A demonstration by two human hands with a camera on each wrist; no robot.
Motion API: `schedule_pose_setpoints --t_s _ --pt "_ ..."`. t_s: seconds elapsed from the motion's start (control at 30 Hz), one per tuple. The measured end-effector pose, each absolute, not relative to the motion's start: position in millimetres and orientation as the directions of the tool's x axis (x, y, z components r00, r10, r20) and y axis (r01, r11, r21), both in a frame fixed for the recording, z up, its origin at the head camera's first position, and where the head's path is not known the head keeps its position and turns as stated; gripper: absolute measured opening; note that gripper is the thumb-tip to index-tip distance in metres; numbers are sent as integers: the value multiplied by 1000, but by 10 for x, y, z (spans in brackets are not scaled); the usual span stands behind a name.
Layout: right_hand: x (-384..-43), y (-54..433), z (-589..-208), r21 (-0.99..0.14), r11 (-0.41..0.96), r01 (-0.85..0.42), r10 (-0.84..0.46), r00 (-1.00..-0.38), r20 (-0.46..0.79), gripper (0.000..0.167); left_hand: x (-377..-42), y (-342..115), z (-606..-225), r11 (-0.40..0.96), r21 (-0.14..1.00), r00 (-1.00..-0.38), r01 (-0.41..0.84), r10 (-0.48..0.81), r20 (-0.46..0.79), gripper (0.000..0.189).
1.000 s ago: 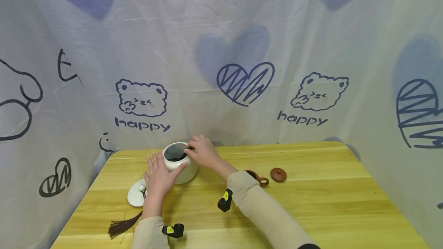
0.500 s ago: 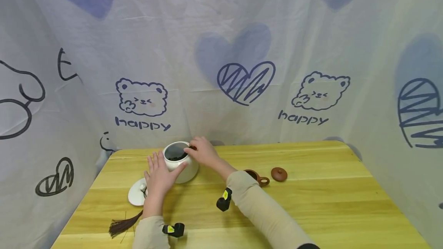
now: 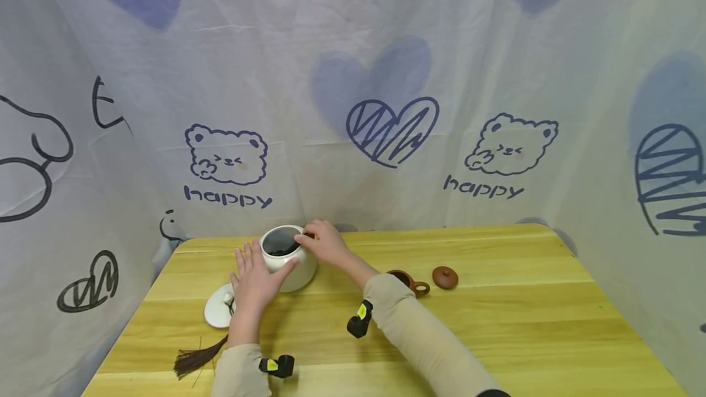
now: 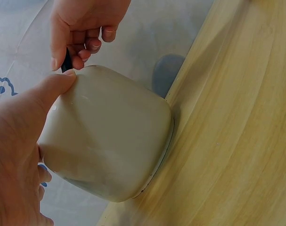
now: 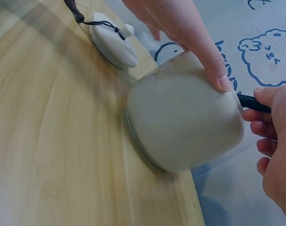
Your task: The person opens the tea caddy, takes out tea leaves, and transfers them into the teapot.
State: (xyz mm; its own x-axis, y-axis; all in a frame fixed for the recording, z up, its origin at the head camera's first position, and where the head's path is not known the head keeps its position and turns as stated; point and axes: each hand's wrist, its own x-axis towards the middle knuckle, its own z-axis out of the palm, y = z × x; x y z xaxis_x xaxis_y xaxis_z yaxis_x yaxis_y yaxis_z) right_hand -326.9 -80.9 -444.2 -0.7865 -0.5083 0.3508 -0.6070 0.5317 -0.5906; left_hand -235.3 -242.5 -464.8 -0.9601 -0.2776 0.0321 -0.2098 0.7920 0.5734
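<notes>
A round white jar point(image 3: 300, 274) stands near the back edge of the table, its mouth showing dark, leaf-like contents. My left hand point(image 3: 255, 280) holds the jar at its near left side, thumb at the rim and fingers round the far side. At the right of the mouth, my right hand point(image 3: 326, 245) pinches a thin dark handle point(image 5: 254, 103) between thumb and index finger. The handle slopes over the rim into the jar, and its lower end is hidden inside. In the right wrist view the remaining fingers of that hand are loosely curled below the handle.
Left of the jar lies a white lid point(image 3: 217, 308) with a knob, a dark cord and a brown tassel point(image 3: 198, 360). A small reddish-brown clay pot point(image 3: 421, 289), partly behind the right sleeve, stands with its matching lid point(image 3: 444, 277) beside it. A printed cloth hangs behind the table.
The right hand and the dark handle have shifted slightly to the right at the jar's rim. The left hand and the jar stay put.
</notes>
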Motion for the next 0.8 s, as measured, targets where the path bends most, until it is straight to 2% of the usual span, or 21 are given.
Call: schedule_pose_setpoints --t_s 0.2,0.4,0.8 --pt "-3270 -804 -4470 -600 517 -610 -494 -785 373 26 -2349 -2424 -4647 792 572 -959 -212 -282 35 120" --pt "-3238 -763 -4469 -672 484 -561 -444 -819 365 27 -2354 -2415 -4657 791 575 -957 -210 -288 47 120" --pt "-3233 -730 -4499 -711 483 -511 -393 -852 346 28 -2351 -2417 -4647 790 577 -959 -208 -280 37 122"
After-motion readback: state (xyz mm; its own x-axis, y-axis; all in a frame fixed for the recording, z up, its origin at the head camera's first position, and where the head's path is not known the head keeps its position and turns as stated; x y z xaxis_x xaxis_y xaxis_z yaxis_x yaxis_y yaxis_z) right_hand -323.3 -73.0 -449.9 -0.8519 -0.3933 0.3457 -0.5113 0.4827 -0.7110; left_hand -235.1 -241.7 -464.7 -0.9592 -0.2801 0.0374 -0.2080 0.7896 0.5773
